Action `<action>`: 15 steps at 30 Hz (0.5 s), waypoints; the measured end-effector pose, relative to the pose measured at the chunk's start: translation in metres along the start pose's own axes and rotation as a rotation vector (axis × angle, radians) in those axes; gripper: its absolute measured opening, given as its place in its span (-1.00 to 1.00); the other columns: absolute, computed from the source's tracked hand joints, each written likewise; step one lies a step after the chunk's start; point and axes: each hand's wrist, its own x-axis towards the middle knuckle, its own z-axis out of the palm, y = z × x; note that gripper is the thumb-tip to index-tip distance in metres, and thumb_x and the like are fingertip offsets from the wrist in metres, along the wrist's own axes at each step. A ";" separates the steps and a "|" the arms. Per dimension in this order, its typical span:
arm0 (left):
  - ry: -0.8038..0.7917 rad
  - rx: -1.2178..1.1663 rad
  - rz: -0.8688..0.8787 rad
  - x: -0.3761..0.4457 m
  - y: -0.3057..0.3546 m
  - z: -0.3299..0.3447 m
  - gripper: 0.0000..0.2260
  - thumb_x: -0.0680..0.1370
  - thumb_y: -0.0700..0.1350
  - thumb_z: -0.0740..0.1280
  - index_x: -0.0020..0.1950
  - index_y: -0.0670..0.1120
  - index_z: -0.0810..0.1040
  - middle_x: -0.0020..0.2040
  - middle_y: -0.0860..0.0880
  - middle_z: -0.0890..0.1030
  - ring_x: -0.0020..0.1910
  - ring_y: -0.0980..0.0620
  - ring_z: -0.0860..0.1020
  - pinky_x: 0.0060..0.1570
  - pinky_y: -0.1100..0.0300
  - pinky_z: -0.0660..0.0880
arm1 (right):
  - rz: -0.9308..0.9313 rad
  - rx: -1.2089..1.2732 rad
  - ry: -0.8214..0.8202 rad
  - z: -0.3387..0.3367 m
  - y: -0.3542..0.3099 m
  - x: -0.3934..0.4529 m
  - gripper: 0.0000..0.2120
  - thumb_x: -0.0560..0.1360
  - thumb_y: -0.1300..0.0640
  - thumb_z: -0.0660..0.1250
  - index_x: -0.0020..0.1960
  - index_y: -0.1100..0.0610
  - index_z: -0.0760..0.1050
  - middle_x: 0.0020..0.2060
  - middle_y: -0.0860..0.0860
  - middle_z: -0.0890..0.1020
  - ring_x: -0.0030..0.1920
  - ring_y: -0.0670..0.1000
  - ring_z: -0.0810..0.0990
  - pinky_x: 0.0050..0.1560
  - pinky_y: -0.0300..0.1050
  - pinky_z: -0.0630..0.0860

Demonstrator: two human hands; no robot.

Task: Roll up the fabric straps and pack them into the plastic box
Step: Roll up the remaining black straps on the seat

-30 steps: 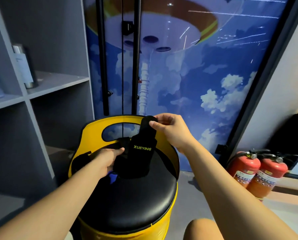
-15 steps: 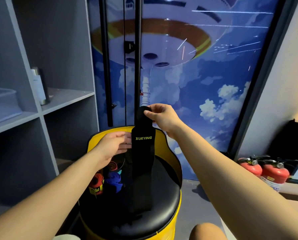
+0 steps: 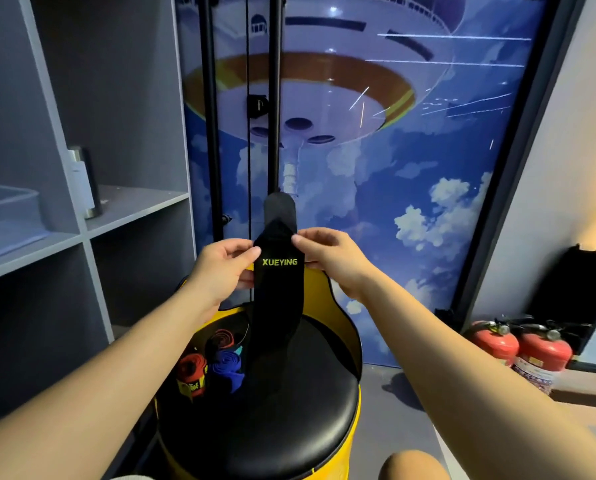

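Lower centre: black-cushioned yellow stool [image 3: 272,417] bearing rolled red strap [image 3: 192,374] and blue strap [image 3: 226,370]. Centre: left hand [image 3: 220,268] and right hand [image 3: 327,259] each pinch an edge of the hanging black XUEYING strap [image 3: 278,289]. Left edge: translucent plastic box [image 3: 5,216] on shelf

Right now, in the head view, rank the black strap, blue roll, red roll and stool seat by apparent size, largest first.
1. Stool seat
2. Black strap, hanging stretched out from both hands
3. Blue roll and red roll: they look about alike, so no ranking between them.
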 end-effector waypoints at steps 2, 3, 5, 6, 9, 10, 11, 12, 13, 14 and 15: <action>-0.009 -0.009 -0.018 -0.006 0.001 0.001 -0.94 0.62 -0.18 0.35 0.06 -0.04 0.58 -0.17 0.01 0.67 -0.36 0.07 0.66 -0.34 0.14 0.63 | -0.034 -0.006 0.029 0.007 0.009 -0.007 -0.77 0.58 0.17 0.40 0.18 0.25 0.59 -0.10 0.13 0.65 -0.12 0.05 0.60 -0.06 -0.12 0.57; -0.027 -0.016 -0.026 -0.010 0.000 0.002 -0.95 0.63 -0.18 0.33 0.06 -0.05 0.56 -0.20 0.01 0.66 -0.38 0.07 0.65 -0.38 0.14 0.62 | -0.046 -0.011 0.044 0.010 0.010 -0.012 -0.78 0.58 0.21 0.39 0.19 0.28 0.57 -0.12 0.14 0.64 -0.14 0.06 0.59 -0.13 -0.15 0.58; -0.098 -0.004 -0.041 -0.017 -0.002 0.002 -0.95 0.65 -0.16 0.29 0.09 -0.05 0.54 -0.23 0.00 0.67 -0.36 0.04 0.67 -0.41 0.13 0.60 | -0.047 -0.018 0.049 0.013 0.011 -0.019 -0.79 0.58 0.23 0.38 0.19 0.29 0.57 -0.14 0.14 0.64 -0.17 0.06 0.60 -0.23 -0.20 0.60; -0.140 0.020 -0.050 -0.022 -0.002 0.002 -0.93 0.67 -0.14 0.27 0.11 -0.05 0.54 -0.22 -0.01 0.68 -0.34 0.01 0.67 -0.40 0.12 0.60 | -0.036 -0.017 0.042 0.014 0.012 -0.023 -0.79 0.59 0.22 0.38 0.19 0.28 0.57 -0.14 0.14 0.64 -0.18 0.06 0.61 -0.26 -0.19 0.61; -0.228 0.077 -0.088 -0.032 -0.005 0.002 -0.85 0.70 -0.09 0.19 0.16 0.00 0.54 -0.15 -0.06 0.71 -0.29 -0.07 0.68 -0.37 0.11 0.61 | 0.012 -0.024 -0.003 0.015 0.017 -0.035 -0.80 0.61 0.17 0.35 0.18 0.25 0.54 -0.19 0.10 0.62 -0.29 0.05 0.60 -0.34 -0.12 0.63; -0.246 0.068 -0.109 -0.035 -0.006 0.002 -0.84 0.71 -0.08 0.18 0.18 0.01 0.54 -0.13 -0.08 0.71 -0.28 -0.09 0.68 -0.37 0.12 0.60 | 0.023 -0.017 -0.018 0.015 0.019 -0.037 -0.81 0.62 0.16 0.34 0.17 0.25 0.54 -0.21 0.09 0.60 -0.35 0.02 0.59 -0.37 -0.11 0.62; -0.264 0.049 -0.127 -0.037 -0.008 0.002 -0.83 0.71 -0.07 0.17 0.19 0.01 0.54 -0.12 -0.08 0.70 -0.29 -0.10 0.68 -0.38 0.13 0.59 | 0.029 -0.005 -0.031 0.014 0.021 -0.040 -0.82 0.62 0.16 0.34 0.16 0.24 0.53 -0.24 0.08 0.59 -0.40 0.00 0.58 -0.40 -0.11 0.60; -0.277 0.029 -0.143 -0.039 -0.010 0.003 -0.82 0.71 -0.07 0.17 0.20 0.01 0.55 -0.13 -0.07 0.69 -0.32 -0.08 0.67 -0.40 0.15 0.58 | 0.034 0.006 -0.039 0.013 0.024 -0.042 -0.84 0.63 0.16 0.33 0.14 0.24 0.53 -0.26 0.07 0.58 -0.44 -0.02 0.56 -0.42 -0.11 0.58; -0.284 0.012 -0.153 -0.040 -0.013 0.004 -0.82 0.71 -0.07 0.17 0.20 0.01 0.55 -0.13 -0.08 0.67 -0.35 -0.05 0.65 -0.42 0.16 0.56 | 0.039 0.015 -0.041 0.012 0.027 -0.043 -0.86 0.63 0.17 0.32 0.12 0.23 0.52 -0.28 0.06 0.57 -0.46 -0.02 0.55 -0.44 -0.12 0.57; -0.288 -0.011 -0.160 -0.041 -0.016 0.005 -0.81 0.71 -0.08 0.18 0.22 -0.01 0.56 -0.12 -0.09 0.65 -0.38 -0.03 0.62 -0.45 0.18 0.54 | 0.043 0.026 -0.041 0.012 0.030 -0.044 -0.90 0.63 0.18 0.32 0.09 0.21 0.52 -0.30 0.04 0.57 -0.48 -0.03 0.55 -0.47 -0.14 0.54; -0.289 -0.034 -0.166 -0.040 -0.020 0.006 -0.80 0.70 -0.08 0.18 0.23 -0.05 0.56 -0.12 -0.11 0.63 -0.40 -0.02 0.61 -0.48 0.19 0.52 | 0.050 0.039 -0.038 0.013 0.033 -0.044 -0.93 0.63 0.19 0.32 0.06 0.18 0.52 -0.33 0.02 0.57 -0.49 -0.04 0.54 -0.49 -0.16 0.52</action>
